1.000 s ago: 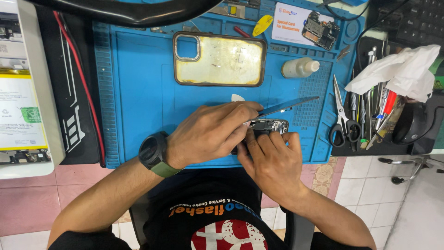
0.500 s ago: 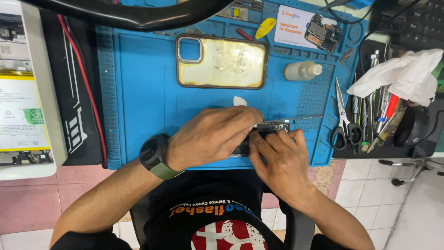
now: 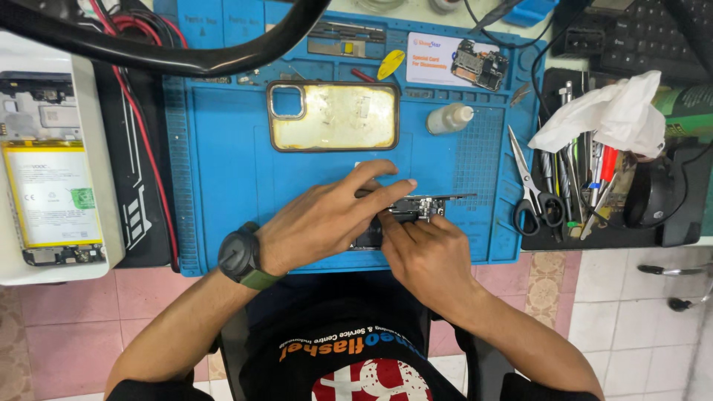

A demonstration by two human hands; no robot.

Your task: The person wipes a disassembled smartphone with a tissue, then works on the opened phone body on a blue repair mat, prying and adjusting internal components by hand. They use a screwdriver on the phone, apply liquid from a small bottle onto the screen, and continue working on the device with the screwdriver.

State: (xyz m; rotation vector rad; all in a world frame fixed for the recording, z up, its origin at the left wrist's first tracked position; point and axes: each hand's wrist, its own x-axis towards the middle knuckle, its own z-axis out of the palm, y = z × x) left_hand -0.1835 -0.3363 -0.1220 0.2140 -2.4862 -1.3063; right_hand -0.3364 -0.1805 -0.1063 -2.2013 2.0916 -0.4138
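Near the blue silicone work mat's (image 3: 223, 171) front edge, both hands have closed in: left hand (image 3: 327, 219) and right hand (image 3: 423, 249) now clamp the small dark phone board (image 3: 416, 208), the thin metal tool lowered.

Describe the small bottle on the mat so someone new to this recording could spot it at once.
Start from the blue work mat on the desk. Beyond the hands lies a yellowed clear phone case; just right of it, the small bottle lies on its side, apart from the case. It is the only pale, rounded, white-capped thing among flat parts.
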